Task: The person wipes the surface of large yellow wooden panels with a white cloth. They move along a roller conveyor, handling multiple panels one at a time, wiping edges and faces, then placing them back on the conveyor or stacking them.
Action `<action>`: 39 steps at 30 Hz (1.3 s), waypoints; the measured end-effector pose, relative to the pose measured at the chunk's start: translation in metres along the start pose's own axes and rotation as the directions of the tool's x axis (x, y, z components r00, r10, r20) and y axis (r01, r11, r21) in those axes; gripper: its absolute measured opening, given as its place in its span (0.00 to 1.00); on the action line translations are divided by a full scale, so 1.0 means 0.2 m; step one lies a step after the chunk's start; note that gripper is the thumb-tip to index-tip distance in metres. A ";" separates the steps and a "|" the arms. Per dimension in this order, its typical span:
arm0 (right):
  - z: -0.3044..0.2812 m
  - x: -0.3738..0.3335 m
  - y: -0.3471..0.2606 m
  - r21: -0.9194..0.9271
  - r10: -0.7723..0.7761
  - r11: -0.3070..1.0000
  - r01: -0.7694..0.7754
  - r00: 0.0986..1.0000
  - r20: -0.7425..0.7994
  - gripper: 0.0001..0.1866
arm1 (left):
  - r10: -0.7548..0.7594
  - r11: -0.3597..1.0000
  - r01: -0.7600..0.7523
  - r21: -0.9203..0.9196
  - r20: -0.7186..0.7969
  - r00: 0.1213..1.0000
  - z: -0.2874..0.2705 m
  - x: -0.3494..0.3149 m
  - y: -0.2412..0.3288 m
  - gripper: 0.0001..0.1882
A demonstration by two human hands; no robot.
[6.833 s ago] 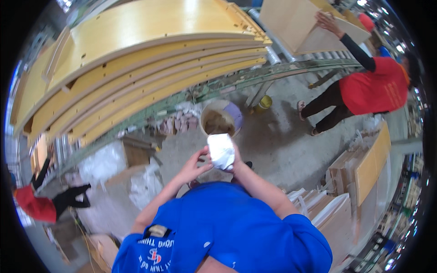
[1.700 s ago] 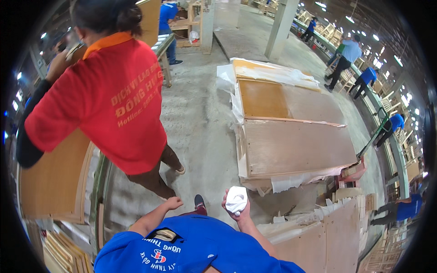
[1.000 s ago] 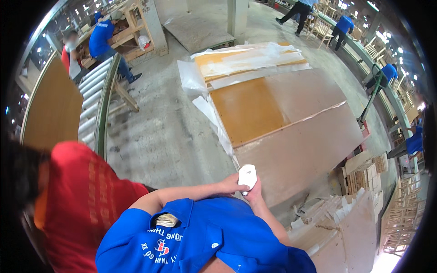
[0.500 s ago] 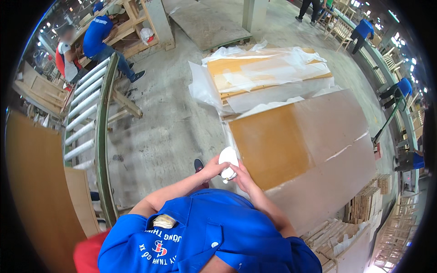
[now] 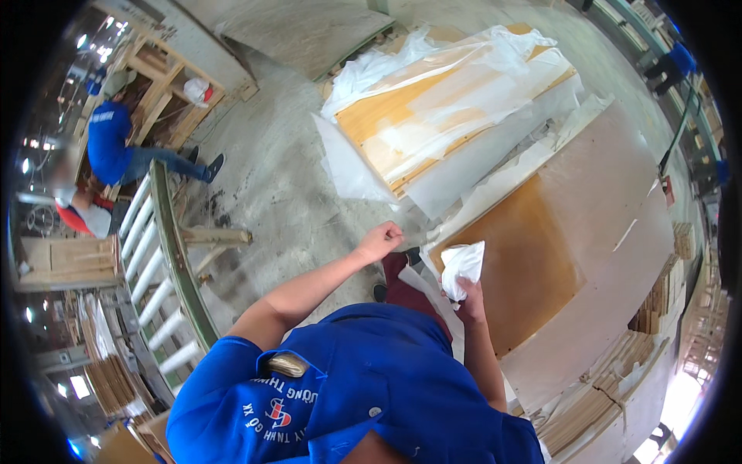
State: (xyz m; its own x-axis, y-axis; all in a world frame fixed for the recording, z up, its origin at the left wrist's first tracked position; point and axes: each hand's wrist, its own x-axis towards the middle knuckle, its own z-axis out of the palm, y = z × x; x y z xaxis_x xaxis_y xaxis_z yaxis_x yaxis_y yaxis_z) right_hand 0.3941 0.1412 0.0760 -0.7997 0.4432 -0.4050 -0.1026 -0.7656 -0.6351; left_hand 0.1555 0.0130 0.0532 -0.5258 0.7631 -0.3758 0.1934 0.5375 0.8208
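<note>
While the left hand (image 5: 380, 240) has come off the white cloth (image 5: 462, 268) since half a second ago, when both hands met on it in front of the chest, the right hand (image 5: 469, 295) alone keeps it now.

Item, cloth: crumpled, white, held upright at the near left edge of the brown panel (image 5: 541, 255), over its orange-toned patch; whether it touches the wood cannot be told.

Item, right hand: fingers closed round the lower part of the cloth, pinching it from below.

Item, left hand: fingers curled into a loose fist, holding nothing, raised over the concrete floor (image 5: 286, 185), apart from the cloth.

Item, panel: large, flat, lying to the right; it sits closer under the hands than it did a second ago, so the person has drawn up to its edge.

Item, far stack: boards under loose plastic sheet (image 5: 433, 93), beyond the panel.

Item, roller rack (image 5: 166, 263): green frame, white rollers, on the left.

Item, two co-workers (image 5: 116, 143): far left by a wooden frame, one in blue, one in red beside it.

Judgement: with the cloth passed into one hand and the panel at reach, the cloth looks ready to be put to the panel's surface; no wiping shows yet.
</note>
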 end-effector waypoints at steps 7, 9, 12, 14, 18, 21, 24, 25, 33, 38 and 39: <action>0.13 0.35 -0.08 0.024 -0.036 0.999 0.045 0.954 -0.297 0.27 | -0.013 0.844 0.009 0.537 0.002 1.000 -0.25 0.66 -0.18 0.21; 0.19 0.46 -0.13 0.038 -0.022 0.999 0.036 0.952 -0.304 0.28 | 0.102 0.754 -0.089 0.651 0.017 0.995 -0.27 0.82 -0.26 0.26; 0.27 0.61 -0.17 0.095 -0.015 0.994 0.045 0.955 -0.297 0.28 | 0.040 0.651 -0.105 0.752 0.104 0.994 -0.25 1.01 -0.33 0.25; 0.27 0.70 -0.14 0.085 -0.016 0.995 0.046 0.946 -0.324 0.30 | 0.056 0.618 -0.194 0.762 0.203 0.977 -0.23 1.09 -0.38 0.21; 0.31 0.85 -0.06 0.103 -0.013 0.993 0.060 0.913 -0.407 0.33 | 0.165 0.676 -0.426 0.602 0.439 0.883 -0.24 1.23 -0.50 0.14; 0.41 1.01 -0.06 0.151 -0.021 0.983 0.103 0.884 -0.468 0.28 | 0.199 0.743 -0.400 0.536 0.393 0.898 -0.33 1.42 -0.57 0.09; 0.53 1.21 -0.02 0.155 -0.051 0.975 0.157 0.843 -0.535 0.28 | 0.111 0.885 -0.159 0.438 0.134 0.985 -0.57 1.79 -0.56 0.08; 0.57 1.27 0.00 0.169 -0.060 0.967 0.191 0.815 -0.576 0.28 | 0.016 0.991 -0.015 0.131 -0.010 1.000 -0.70 1.98 -0.47 0.06; 0.62 1.75 0.15 0.193 -0.052 0.964 0.186 0.836 -0.546 0.27 | 0.262 0.783 -0.622 0.010 -0.912 0.316 -2.45 3.01 0.40 0.09; 0.60 1.94 0.29 0.196 -0.077 0.959 0.202 0.858 -0.508 0.25 | 0.718 0.695 -0.590 0.410 -0.432 0.546 -2.24 3.06 0.22 0.05; 0.61 1.97 0.29 0.229 -0.065 0.953 0.201 0.869 -0.491 0.25 | 0.671 0.710 -0.463 0.531 -0.308 0.675 -2.08 3.03 0.07 0.05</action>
State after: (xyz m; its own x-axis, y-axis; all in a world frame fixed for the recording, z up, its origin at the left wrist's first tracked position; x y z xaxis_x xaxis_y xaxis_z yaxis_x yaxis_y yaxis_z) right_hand 0.0016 0.2146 -0.0402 -0.3978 0.6638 -0.6334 -0.3934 -0.7471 -0.5358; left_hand -0.5058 0.3338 0.0149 -0.4805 0.7645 0.4297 0.8205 0.2189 0.5280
